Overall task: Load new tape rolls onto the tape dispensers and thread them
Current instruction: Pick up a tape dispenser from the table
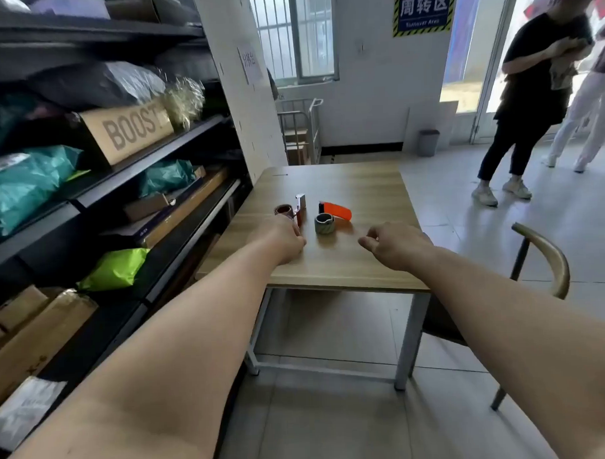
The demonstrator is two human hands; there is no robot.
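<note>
Over the tabletop [344, 179], the right hand [394, 245] hangs loosely curled, empty; left hand [281, 238] curls, grip unclear. Steady the metal dispenser [299, 207] before seating the brown tape roll [283, 209].

Head-worn camera looks forward and down at the table [344, 179].

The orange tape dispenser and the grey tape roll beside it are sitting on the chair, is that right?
Not quite. The head view shows the orange tape dispenser and the grey tape roll sitting on the wooden table, not on the chair.
</note>
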